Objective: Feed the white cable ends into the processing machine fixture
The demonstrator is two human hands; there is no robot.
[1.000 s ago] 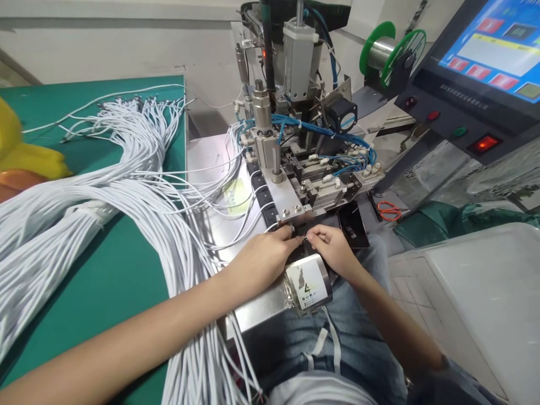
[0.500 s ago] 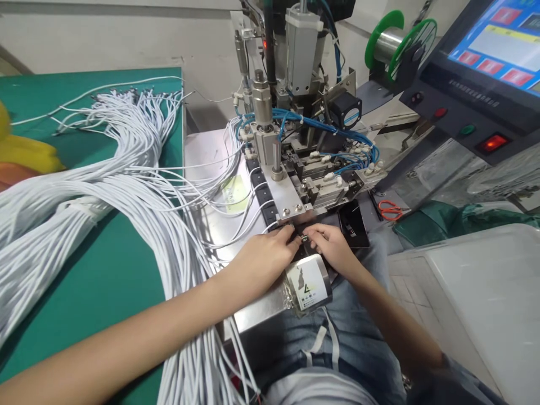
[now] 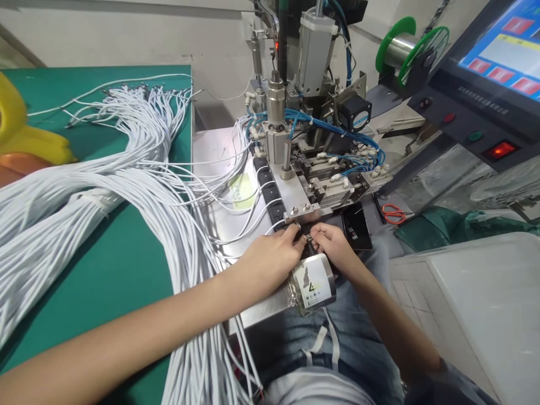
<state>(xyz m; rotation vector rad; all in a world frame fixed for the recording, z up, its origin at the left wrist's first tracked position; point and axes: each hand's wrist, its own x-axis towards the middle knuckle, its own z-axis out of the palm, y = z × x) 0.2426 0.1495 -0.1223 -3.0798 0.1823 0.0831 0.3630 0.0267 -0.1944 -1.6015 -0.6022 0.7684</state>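
Observation:
My left hand (image 3: 270,260) rests on the metal plate at the front of the machine (image 3: 304,152), its fingers pinched on the end of a white wire (image 3: 276,225). My right hand (image 3: 333,244) faces it, fingertips pinched on a small dark part (image 3: 309,238) between the two hands. Both hands meet just below the machine's steel fixture block (image 3: 295,202). A small metal box with a warning label (image 3: 314,284) sits right under my hands.
A large bundle of white wires (image 3: 105,197) lies across the green mat (image 3: 105,270) at left, some running to the machine. A touchscreen panel (image 3: 498,62) and a green spool (image 3: 400,48) stand at right. Orange scissors (image 3: 392,214) and a white bin (image 3: 485,304) lie to the right.
The view shifted slightly, so everything sits a little further right. My hands stay pinched together at the same spot on the fixture, the fingertips a bit closer.

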